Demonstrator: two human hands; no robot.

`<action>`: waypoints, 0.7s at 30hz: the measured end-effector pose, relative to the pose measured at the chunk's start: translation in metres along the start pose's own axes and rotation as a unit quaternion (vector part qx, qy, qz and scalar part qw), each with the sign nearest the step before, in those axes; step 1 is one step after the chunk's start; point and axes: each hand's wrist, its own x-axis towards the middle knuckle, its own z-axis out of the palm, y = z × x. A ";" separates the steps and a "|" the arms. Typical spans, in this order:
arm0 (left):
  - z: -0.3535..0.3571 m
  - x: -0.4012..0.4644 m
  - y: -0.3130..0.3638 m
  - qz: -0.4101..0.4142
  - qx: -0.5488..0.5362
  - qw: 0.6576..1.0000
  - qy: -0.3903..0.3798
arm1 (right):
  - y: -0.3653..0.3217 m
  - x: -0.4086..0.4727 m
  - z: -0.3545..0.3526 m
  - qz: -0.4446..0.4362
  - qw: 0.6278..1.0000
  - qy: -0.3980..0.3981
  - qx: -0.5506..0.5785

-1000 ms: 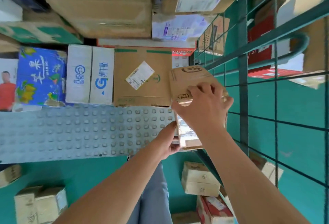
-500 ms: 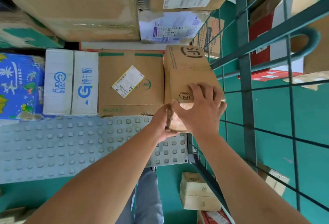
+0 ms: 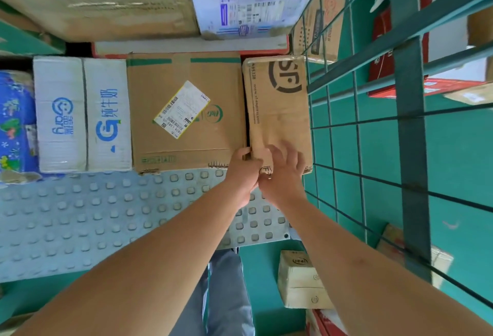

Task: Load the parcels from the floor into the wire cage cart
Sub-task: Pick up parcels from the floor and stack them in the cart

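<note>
Both hands, the left hand [image 3: 244,167] and the right hand [image 3: 282,173], meet on the near edge of the brown parcel [image 3: 278,106]; just beyond them it lies between the labelled carton [image 3: 186,111] and the cage wall [image 3: 330,111], so better push it flat and square.

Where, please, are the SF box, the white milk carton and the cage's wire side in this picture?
SF box [image 3: 280,106]: head view, on its brown top face below the logo.
White milk carton [image 3: 82,114]: head view, on the seam between its halves.
Wire side [image 3: 408,111]: head view, on the thick green upright bar.
</note>
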 end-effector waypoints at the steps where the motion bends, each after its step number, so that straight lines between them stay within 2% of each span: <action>1: 0.002 0.003 -0.002 0.012 0.016 1.000 0.012 | 0.001 0.003 -0.002 0.003 1.000 -0.003 0.004; 5: 0.009 0.005 -0.007 0.067 0.051 0.995 0.049 | 0.004 0.014 -0.011 0.006 1.000 -0.022 -0.011; 8: 0.006 -0.001 -0.011 0.119 0.047 0.990 0.057 | 0.001 0.012 -0.010 -0.032 0.999 -0.020 -0.025; 10: -0.003 0.004 -0.003 0.114 0.055 0.991 0.047 | -0.003 0.018 -0.014 -0.035 0.998 -0.039 -0.031; 12: -0.008 -0.001 0.011 0.070 0.059 0.996 0.000 | -0.013 0.022 -0.031 -0.007 0.996 -0.074 -0.046; 16: -0.023 -0.046 0.030 0.083 0.191 0.977 -0.044 | -0.039 -0.010 -0.049 0.086 0.989 -0.066 0.098; 21: -0.044 -0.147 0.031 0.101 0.238 0.964 -0.054 | -0.065 -0.134 -0.082 0.148 0.946 -0.048 0.284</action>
